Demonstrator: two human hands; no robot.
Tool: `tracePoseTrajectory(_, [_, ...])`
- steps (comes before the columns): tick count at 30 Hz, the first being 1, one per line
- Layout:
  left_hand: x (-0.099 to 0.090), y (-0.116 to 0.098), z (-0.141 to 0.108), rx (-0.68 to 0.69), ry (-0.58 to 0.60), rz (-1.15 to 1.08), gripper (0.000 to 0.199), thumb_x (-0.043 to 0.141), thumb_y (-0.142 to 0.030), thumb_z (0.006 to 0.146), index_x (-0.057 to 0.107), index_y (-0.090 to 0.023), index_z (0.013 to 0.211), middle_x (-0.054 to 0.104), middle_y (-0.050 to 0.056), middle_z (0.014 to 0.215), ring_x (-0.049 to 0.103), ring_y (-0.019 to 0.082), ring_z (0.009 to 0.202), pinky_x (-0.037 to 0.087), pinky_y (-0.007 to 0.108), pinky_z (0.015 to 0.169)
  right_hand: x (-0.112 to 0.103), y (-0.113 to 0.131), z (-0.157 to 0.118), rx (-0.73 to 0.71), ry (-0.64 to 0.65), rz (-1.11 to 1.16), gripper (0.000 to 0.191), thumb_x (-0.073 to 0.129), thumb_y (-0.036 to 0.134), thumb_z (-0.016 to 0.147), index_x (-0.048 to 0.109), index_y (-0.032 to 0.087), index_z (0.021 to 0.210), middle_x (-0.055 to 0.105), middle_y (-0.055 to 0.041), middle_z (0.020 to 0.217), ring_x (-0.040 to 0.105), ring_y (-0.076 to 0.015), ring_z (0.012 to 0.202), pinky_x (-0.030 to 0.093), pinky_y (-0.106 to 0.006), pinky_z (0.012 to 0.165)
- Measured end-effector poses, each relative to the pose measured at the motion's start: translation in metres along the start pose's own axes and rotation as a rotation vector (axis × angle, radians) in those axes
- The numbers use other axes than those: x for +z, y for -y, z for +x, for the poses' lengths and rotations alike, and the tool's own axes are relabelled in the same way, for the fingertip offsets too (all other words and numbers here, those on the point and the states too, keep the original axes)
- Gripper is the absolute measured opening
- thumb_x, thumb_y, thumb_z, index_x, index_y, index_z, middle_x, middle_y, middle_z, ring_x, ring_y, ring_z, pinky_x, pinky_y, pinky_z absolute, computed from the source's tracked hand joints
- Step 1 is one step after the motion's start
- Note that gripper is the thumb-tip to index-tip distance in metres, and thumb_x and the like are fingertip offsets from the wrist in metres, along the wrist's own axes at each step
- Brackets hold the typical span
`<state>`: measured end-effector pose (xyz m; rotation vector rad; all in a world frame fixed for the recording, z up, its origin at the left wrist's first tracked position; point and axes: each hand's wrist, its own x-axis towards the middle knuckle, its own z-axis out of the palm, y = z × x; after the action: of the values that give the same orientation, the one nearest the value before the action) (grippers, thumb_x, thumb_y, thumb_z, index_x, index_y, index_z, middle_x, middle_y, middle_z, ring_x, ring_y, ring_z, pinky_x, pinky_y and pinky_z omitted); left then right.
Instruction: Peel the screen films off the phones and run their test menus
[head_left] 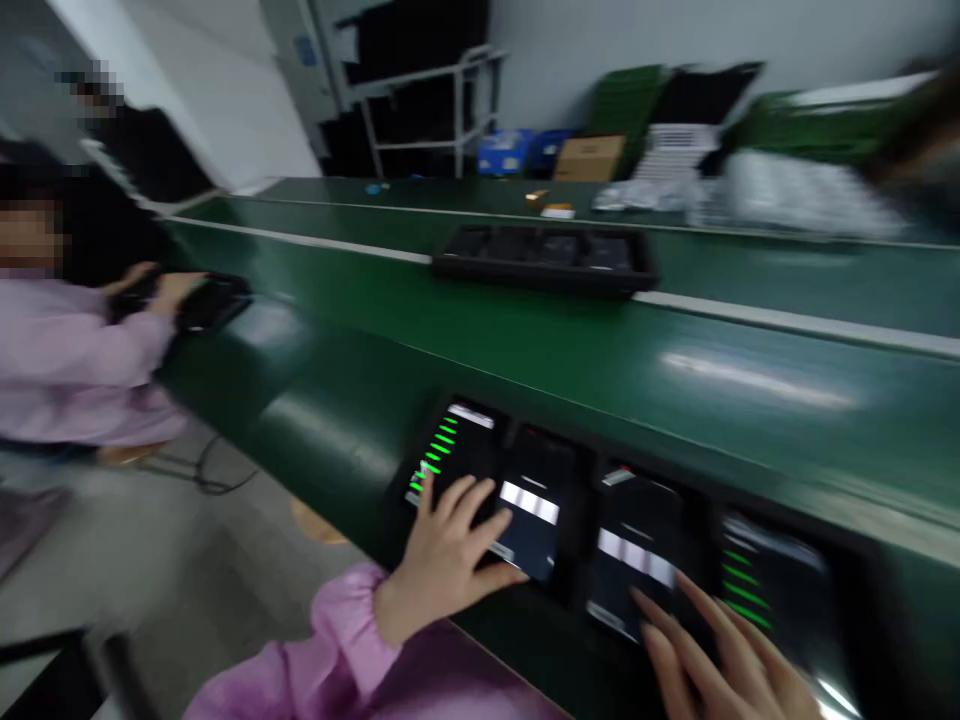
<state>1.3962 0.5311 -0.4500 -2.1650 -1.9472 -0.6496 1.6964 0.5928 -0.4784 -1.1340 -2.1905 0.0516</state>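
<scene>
A black tray [583,510] on the green bench holds several smartphones side by side, screens lit. My left hand [450,555] is open with its fingers spread, over the lower part of the leftmost phone [480,450] and the second phone [536,535]. Green bars glow on the leftmost screen, and white blocks show on the second. With fingers stretched out, my right hand [731,655] lies over the lower right of the third phone [637,515] and beside the rightmost phone [795,590], which also shows green bars. Whether the fingertips touch the screens is unclear. Neither hand grips anything.
Another black tray [544,280] with dark devices stands across the bench. At left, a co-worker in a pink sleeve [97,340] handles a dark tray [214,300]. Clear plastic wrap [810,195], a cardboard box [589,158] and green crates [619,100] are at the back.
</scene>
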Motion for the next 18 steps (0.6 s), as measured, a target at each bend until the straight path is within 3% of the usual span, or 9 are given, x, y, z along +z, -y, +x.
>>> tracePoseTrajectory(4, [0.0, 0.006, -0.001, 0.032, 0.041, 0.023, 0.049, 0.057, -0.062, 0.101, 0.068, -0.031, 0.138, 0.064, 0.008, 0.149, 0.054, 0.033, 0.139, 0.011, 0.067, 0.132, -0.014, 0.013, 0.002, -0.032, 0.045, -0.236, 0.028, 0.052, 0.037, 0.108, 0.076, 0.028, 0.118, 0.068, -0.0111, 0.138, 0.06, -0.0369, 0.122, 0.048, -0.054, 0.093])
tracePoseTrajectory(10, [0.007, 0.015, -0.005, 0.137, 0.022, 0.099, 0.049, 0.06, -0.06, 0.1, 0.069, -0.03, 0.138, 0.063, 0.01, 0.149, 0.053, 0.036, 0.138, 0.012, 0.069, 0.13, -0.022, 0.019, 0.023, -0.009, 0.068, -0.243, 0.029, 0.048, 0.033, 0.111, 0.076, 0.028, 0.119, 0.067, -0.0083, 0.139, 0.059, -0.0293, 0.124, 0.045, -0.048, 0.098])
tracePoseTrajectory(18, [0.009, 0.016, -0.003, 0.156, 0.027, 0.126, 0.049, 0.06, -0.058, 0.101, 0.07, -0.028, 0.138, 0.062, 0.012, 0.148, 0.051, 0.036, 0.139, 0.007, 0.066, 0.131, -0.034, 0.013, 0.037, 0.044, -0.02, -0.294, 0.023, 0.055, 0.028, 0.108, 0.075, 0.025, 0.119, 0.066, -0.0121, 0.14, 0.059, -0.0334, 0.125, 0.043, -0.052, 0.101])
